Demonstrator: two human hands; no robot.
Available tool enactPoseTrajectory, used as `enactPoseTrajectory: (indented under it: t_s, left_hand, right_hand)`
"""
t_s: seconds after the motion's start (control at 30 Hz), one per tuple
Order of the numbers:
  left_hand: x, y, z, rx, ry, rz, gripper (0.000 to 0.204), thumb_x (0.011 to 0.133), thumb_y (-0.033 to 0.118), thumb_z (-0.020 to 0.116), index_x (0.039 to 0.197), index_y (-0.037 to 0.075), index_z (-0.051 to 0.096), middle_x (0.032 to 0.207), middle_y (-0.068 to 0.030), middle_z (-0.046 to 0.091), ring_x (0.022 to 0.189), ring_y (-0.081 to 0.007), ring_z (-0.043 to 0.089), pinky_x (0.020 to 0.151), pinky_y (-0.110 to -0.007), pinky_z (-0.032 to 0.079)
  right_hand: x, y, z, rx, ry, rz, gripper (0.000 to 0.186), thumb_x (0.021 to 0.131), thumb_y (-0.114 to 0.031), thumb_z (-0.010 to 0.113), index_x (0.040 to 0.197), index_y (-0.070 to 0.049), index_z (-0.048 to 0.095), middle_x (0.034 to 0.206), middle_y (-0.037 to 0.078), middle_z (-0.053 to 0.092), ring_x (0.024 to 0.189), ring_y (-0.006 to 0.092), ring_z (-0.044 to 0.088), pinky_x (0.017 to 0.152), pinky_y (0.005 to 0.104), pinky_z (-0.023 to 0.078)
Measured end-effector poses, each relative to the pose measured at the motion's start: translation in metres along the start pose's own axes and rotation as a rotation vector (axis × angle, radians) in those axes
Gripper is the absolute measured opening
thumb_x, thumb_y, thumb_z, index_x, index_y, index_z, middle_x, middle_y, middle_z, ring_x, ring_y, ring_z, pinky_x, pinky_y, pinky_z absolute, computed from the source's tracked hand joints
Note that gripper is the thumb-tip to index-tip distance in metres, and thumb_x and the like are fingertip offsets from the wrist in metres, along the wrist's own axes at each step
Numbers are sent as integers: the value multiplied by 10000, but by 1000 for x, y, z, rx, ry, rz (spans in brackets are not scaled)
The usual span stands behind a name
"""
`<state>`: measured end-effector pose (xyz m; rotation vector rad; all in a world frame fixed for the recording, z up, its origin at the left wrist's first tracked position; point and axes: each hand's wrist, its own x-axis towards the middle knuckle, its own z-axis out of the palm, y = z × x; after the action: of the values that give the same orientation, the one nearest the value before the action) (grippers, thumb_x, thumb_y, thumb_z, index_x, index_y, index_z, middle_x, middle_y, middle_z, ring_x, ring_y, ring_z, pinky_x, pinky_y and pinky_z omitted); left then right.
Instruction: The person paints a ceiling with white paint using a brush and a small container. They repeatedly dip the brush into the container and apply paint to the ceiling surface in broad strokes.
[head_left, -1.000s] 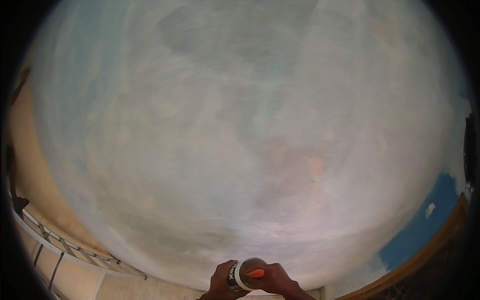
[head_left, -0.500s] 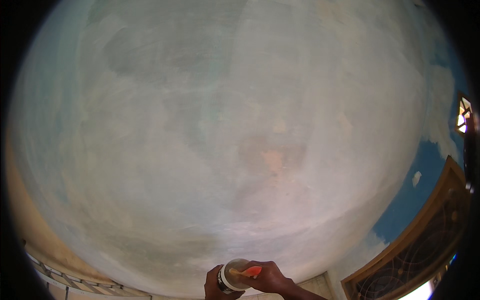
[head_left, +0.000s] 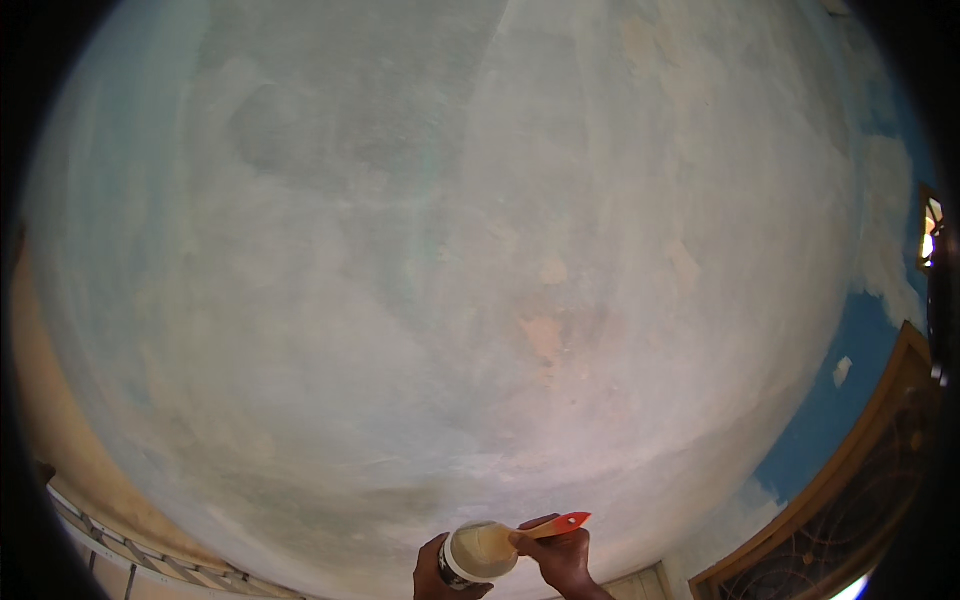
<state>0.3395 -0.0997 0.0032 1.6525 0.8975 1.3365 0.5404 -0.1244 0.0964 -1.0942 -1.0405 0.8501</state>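
At the bottom middle of the head view, my left hand [head_left: 432,572] grips a small round tub [head_left: 478,553] of pale cream paste, tilted so its open mouth faces me. My right hand [head_left: 560,553] holds a tool with an orange-red handle [head_left: 562,524]; its working end dips into the tub and is hidden there. Both hands sit close in front of a large plastered wall [head_left: 450,270] patched in whitish, grey and faint blue.
Bare blue paint [head_left: 850,400] shows at the wall's right side beside a wooden door frame [head_left: 850,480] with patterned metal grille. A railing or ladder-like frame [head_left: 130,560] runs along the lower left. A small bright window [head_left: 932,230] is at the far right.
The view has swung to the right, bringing more of the door frame in and pushing the railing out. My hands stay together at the tub, with the orange-handled tool still in it.
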Motion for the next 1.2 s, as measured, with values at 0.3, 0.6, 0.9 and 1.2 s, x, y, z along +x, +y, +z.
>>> enactPoseTrajectory:
  t_s: [0.3, 0.6, 0.9, 1.2]
  left_hand:
    - [2, 31, -1, -157, 67, -83, 1072, 586, 200, 967, 1447, 4, 360, 1294, -171, 584, 1184, -288, 594, 977, -427, 517]
    - [14, 82, 14, -188, 44, -98, 1052, 563, 206, 970, 1417, 20, 385, 1268, -165, 609, 1181, -274, 601, 995, -437, 503]
    - [-15, 54, 16, -213, 87, -77, 1094, 557, 246, 986, 1438, 18, 378, 1281, -175, 613, 1201, -289, 597, 996, -455, 505]
    - [-26, 37, 10, -421, 110, -53, 1079, 576, 226, 991, 1445, 28, 384, 1304, -165, 603, 1225, -273, 579, 1004, -447, 504]
  right_hand:
    - [-2, 17, -2, 815, 116, 366, 96, 912, -151, 694, 921, -58, 673, 760, 56, 654, 671, 183, 652, 600, 314, 568]
    - [58, -26, -37, 1195, -67, 334, 136, 1011, -130, 564, 1126, -85, 619, 1164, 38, 659, 1034, 172, 633, 811, 325, 556]
    - [166, -256, -19, 901, -207, -692, 239, 1023, -134, 578, 1201, 25, 582, 1163, 116, 636, 1001, 162, 647, 806, 288, 594]
    - [207, -358, 151, 465, -95, -1131, 304, 852, -53, 763, 1092, 66, 621, 1006, 144, 640, 878, 198, 659, 727, 294, 610]
